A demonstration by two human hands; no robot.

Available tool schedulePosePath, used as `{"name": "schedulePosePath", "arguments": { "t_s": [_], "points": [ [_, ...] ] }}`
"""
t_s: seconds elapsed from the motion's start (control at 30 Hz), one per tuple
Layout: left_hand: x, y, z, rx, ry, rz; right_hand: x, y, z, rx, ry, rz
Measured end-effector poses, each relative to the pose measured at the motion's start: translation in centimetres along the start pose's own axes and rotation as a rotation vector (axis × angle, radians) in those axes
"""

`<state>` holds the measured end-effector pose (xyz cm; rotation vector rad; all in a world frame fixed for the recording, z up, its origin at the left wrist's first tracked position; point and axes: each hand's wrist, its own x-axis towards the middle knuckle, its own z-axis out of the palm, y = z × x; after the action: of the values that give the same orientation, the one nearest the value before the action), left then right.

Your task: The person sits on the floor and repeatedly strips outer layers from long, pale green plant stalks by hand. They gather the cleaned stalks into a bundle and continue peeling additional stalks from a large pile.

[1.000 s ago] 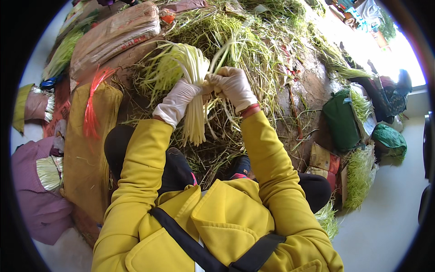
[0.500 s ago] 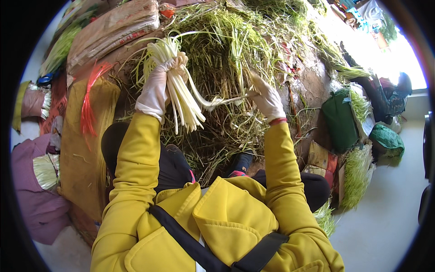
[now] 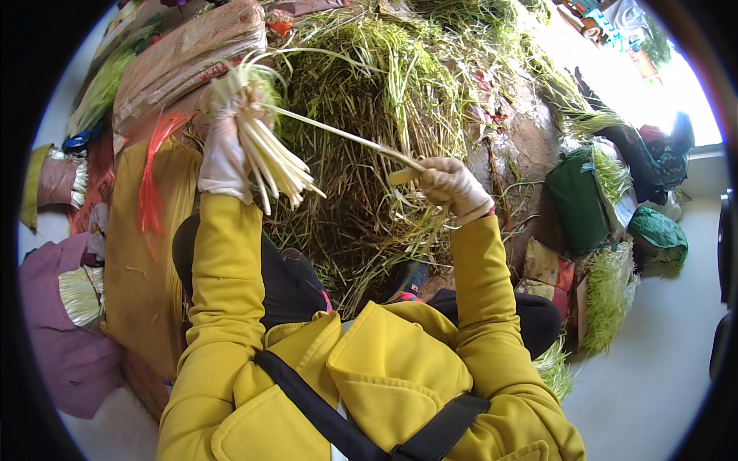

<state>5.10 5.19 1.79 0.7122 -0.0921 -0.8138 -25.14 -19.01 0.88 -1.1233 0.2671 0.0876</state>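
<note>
My left hand [image 3: 224,152], in a whitish glove, is closed around a bunch of long pale-stalked greens [image 3: 278,160] that look like garlic chives. Their white stalk ends fan out toward me and the leafy part sticks out beyond the fist. A single stalk [image 3: 338,134] runs taut from the bunch to my right hand [image 3: 455,187], which is gloved too and closed on its end. Between the two hands and beyond lies a large heap of loose green and straw-coloured leaves [image 3: 361,100]. Both hands are held above its near part.
A yellow-brown padded slab [image 3: 146,261] with red plastic strips [image 3: 156,173] lies at left, before stacked sacks [image 3: 188,54]. A purple cloth [image 3: 58,330] partly covers pale stalks. On the right are a dark green bag [image 3: 576,203], bundled greens [image 3: 609,300] and another person's legs [image 3: 642,157].
My left hand has moved left with the bunch. The stalk, slack and curved before, is now stretched straight to my right hand, which has moved slightly nearer to me and turned.
</note>
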Motion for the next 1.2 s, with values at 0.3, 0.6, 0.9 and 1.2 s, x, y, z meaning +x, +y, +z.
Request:
{"name": "schedulePosePath", "arguments": {
  "t_s": [0.3,0.6,0.9,1.2],
  "points": [
    [0.0,1.5,-0.8,-0.047,0.008,0.042,-1.2,1.2,-6.9,-1.322,0.679,0.406],
    [1.3,0.6,-1.1,-0.168,-0.218,-0.048,5.9,2.6,7.7,-0.989,0.160,-0.285],
    [-0.1,-3.2,3.0,0.088,0.030,0.098,7.9,-1.5,9.8,-0.915,0.489,-0.701],
    [0.4,-2.6,0.5,-0.296,0.001,0.055,7.4,-7.1,10.8,-0.219,0.801,-0.856]
  ]
}}
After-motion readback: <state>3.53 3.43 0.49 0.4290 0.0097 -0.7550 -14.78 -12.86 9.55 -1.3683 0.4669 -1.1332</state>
